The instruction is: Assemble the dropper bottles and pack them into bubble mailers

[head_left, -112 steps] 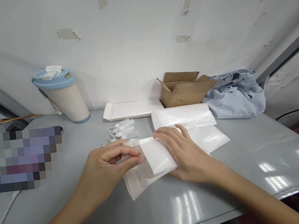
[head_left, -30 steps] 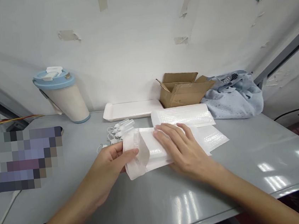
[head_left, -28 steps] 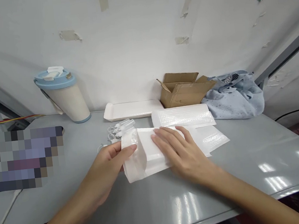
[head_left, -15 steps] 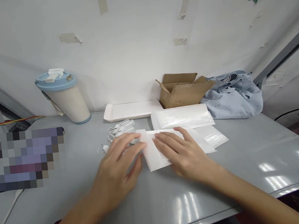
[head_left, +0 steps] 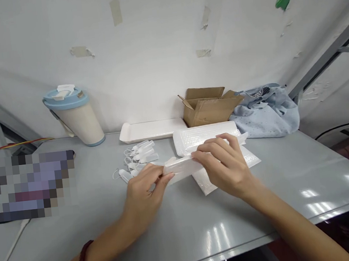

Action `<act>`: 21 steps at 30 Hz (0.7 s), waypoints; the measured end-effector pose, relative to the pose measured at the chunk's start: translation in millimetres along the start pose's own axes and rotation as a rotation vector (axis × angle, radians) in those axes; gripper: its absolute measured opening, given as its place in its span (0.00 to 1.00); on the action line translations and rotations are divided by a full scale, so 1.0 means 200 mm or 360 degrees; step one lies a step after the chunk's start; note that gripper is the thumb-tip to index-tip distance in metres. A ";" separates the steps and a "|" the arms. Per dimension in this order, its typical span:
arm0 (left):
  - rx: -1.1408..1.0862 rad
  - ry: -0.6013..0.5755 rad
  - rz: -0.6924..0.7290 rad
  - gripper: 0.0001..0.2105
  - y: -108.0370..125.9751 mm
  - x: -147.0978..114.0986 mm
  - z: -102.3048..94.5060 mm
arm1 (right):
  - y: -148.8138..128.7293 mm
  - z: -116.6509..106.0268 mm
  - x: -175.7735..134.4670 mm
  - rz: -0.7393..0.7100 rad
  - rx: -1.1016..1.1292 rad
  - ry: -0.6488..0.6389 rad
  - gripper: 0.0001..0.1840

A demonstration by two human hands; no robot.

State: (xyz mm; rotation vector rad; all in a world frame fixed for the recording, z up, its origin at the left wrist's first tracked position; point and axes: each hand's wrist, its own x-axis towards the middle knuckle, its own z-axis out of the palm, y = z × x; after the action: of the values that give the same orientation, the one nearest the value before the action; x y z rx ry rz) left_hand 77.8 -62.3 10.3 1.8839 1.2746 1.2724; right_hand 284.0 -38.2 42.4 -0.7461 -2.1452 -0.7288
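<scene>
A white bubble mailer (head_left: 183, 167) is raised off the table between my two hands. My left hand (head_left: 148, 191) pinches its left end between thumb and fingers. Fingers of my right hand (head_left: 226, 164) are closed on its upper edge further right; the right thumb is hidden. Beneath it another bubble mailer (head_left: 206, 184) lies on the table, partly covered by my right hand. Just behind is a stack of bubble mailers (head_left: 201, 134). Several small whitish translucent tubes (head_left: 142, 153) with loops of string lie beyond my left hand.
Along the wall stand a blue-lidded tumbler (head_left: 81, 117), white flat packets (head_left: 154, 129), an open cardboard box (head_left: 211, 111) and a light blue cloth bag (head_left: 266, 112). A blurred-out phone-like device (head_left: 37, 186) with a white cable (head_left: 11, 253) lies at left on the grey table (head_left: 173, 238).
The mailer that lay flat under my right hand is now lifted and tilted up. My left hand has closed on its end, and my right fingers have curled round its edge.
</scene>
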 end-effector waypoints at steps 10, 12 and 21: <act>-0.0757 -0.0654 -0.0967 0.10 0.11 0.12 0.29 | 0.21 0.08 -0.06 0.0351 -0.0218 -0.1013 0.15; -0.0774 -0.0687 -0.1034 0.09 0.11 0.14 0.33 | 0.23 0.11 -0.09 0.0347 -0.0200 -0.1115 0.16; -0.0082 -0.0504 -0.0804 0.11 0.02 0.30 0.16 | 0.23 0.15 -0.10 0.0435 -0.0174 -0.1198 0.13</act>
State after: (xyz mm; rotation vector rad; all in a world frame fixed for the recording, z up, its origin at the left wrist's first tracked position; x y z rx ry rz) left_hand 115.1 -8.2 24.8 1.5138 1.4046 0.7069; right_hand 312.8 8.1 21.5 -1.5235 -2.5797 -0.4554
